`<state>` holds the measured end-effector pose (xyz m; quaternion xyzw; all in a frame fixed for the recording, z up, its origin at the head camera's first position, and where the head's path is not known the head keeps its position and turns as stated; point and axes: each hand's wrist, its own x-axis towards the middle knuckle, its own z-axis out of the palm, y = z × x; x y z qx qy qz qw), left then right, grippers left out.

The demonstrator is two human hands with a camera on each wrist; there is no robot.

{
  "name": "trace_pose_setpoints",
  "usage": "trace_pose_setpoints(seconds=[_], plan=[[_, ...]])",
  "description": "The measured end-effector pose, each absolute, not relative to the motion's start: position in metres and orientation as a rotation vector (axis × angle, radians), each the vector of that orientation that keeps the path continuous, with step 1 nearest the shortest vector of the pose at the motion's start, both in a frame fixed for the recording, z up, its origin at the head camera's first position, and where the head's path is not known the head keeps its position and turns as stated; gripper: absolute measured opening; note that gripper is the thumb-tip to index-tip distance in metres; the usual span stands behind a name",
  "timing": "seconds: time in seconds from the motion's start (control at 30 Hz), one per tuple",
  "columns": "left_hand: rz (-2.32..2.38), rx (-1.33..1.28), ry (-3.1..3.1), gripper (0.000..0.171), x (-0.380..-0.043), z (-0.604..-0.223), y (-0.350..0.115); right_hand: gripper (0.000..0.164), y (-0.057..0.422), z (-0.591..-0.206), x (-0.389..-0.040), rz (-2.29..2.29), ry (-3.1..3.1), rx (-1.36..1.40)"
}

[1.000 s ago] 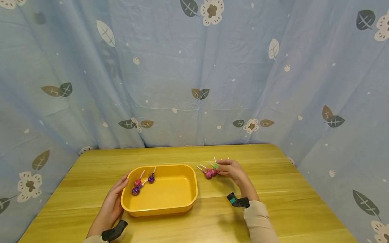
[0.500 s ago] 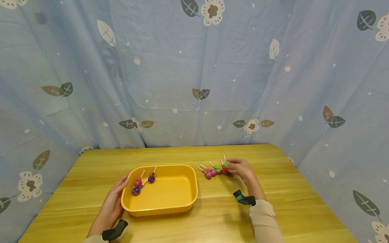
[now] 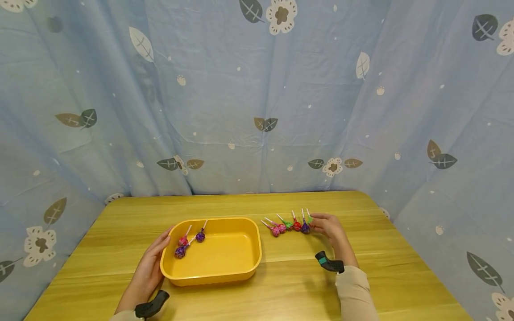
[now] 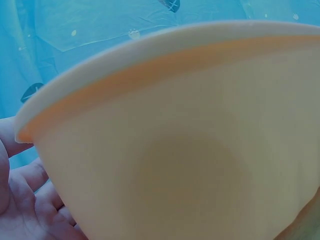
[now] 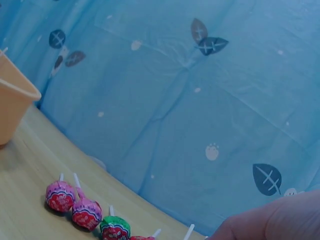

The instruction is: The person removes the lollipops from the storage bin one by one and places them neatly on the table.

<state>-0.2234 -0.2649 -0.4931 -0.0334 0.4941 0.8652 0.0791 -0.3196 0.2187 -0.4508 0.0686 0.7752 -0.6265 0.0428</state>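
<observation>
Green end lolly (image 3: 310, 219): right of tray (image 3: 225, 277), toward far edge of surface (image 3: 281, 285) | right grip (image 3: 329, 226) pinched on it | left grip (image 3: 151, 259) relaxed against tray's side | release gently, clear of purple lolly (image 3: 305, 229)

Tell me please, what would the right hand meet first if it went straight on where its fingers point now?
Most likely the partly hidden green lollipop by the fingertips of the right hand, then the purple lollipop just beyond. Whether the hand touches the green one is unclear.
</observation>
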Motion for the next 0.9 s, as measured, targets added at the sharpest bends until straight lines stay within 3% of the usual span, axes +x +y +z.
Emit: trace_pose_setpoints(seconds=[0.9], plan=[[2.548,-0.117,1.537,0.069,-0.224,-0.493,-0.265,0.034,0.221,-0.472,-0.321,-1.775,2.529,0.307]])
